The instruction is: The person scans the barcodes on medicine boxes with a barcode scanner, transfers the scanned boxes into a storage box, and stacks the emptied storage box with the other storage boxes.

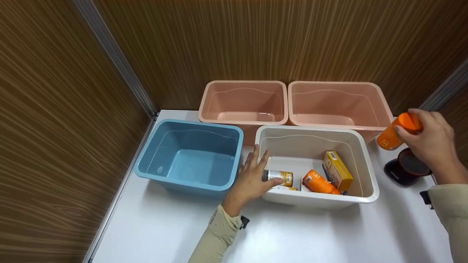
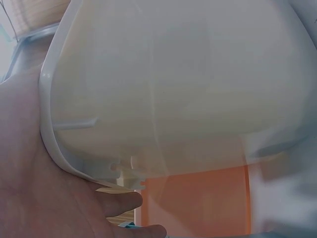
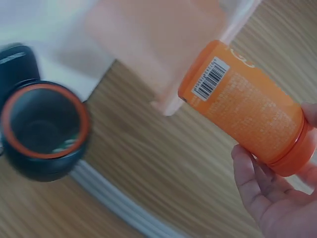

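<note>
In the head view, my right hand (image 1: 435, 140) grips an orange bottle (image 1: 389, 138) by its cap end, tilted, above the table at the right. The right wrist view shows the barcode label of that bottle (image 3: 242, 104) and the right fingers (image 3: 250, 183) round its cap. My left hand (image 1: 254, 180) lies with extended fingers over the left rim of the white bin (image 1: 318, 199). Inside this bin are another orange bottle (image 1: 320, 182), a yellow box (image 1: 337, 171) and a small can with a yellow label (image 1: 280, 178). The left wrist view shows the bin's outer wall (image 2: 173, 74) close up.
A black container (image 1: 402, 171) with a round, reddish-rimmed opening stands right of the white bin. At the left is a blue bin (image 1: 188, 187). Two pink bins (image 1: 243, 122) (image 1: 340, 126) line the back, before a wood-grain wall (image 1: 248, 44).
</note>
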Demonstrator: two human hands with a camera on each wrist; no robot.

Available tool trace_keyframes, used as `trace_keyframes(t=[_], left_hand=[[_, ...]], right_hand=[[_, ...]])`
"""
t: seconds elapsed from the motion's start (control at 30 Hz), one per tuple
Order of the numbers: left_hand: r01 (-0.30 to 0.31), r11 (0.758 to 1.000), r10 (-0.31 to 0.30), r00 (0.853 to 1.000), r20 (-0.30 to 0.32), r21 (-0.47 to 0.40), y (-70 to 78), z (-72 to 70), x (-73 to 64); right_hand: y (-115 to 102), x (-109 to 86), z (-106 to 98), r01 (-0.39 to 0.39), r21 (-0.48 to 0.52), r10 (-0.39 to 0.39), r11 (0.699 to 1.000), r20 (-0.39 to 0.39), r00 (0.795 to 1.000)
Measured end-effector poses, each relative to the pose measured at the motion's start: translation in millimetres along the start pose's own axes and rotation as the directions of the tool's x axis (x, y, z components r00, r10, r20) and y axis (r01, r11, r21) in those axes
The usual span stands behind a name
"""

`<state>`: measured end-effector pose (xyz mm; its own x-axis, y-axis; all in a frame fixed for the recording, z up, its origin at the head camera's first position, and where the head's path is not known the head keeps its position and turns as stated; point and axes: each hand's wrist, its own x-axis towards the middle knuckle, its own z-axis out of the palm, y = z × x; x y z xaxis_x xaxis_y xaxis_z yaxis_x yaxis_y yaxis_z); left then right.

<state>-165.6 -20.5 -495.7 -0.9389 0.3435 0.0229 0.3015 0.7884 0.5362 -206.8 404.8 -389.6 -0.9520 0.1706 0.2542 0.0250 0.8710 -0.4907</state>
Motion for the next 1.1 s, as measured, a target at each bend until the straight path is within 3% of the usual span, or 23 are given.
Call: trace_keyframes(t=[0.27, 0.5, 0.77, 1.1], left_hand=[[0.010, 1.000, -0.009, 0.999, 0.033, -0.010, 1.1, -1.2, -0.1], [0.003, 1.000, -0.003, 0.999, 0.051, 0.006, 0.6, -3.5, 0.2], [0.046, 0.999, -0.048, 0.996, 0.069, 0.024, 5.4, -6.3, 3.5], [0.072, 0.990, -0.083, 0.993, 0.087, 0.119, 9.3, -9.3, 6.3]], right_hand=[[-44.7, 25.9, -0.1, 0.144, 0.085, -0.145, 0.986, 0.011, 0.989], [-95.2, 58.9, 10.0, 0.264, 0.137, -0.273, 0.955, 0.047, 0.961], [-136.8, 84.6, 39.9, 0.291, 0.205, -0.319, 0.935, 0.120, 0.940], [-160.7, 99.4, 75.9, 0.347, 0.250, -0.387, 0.904, 0.131, 0.913]])
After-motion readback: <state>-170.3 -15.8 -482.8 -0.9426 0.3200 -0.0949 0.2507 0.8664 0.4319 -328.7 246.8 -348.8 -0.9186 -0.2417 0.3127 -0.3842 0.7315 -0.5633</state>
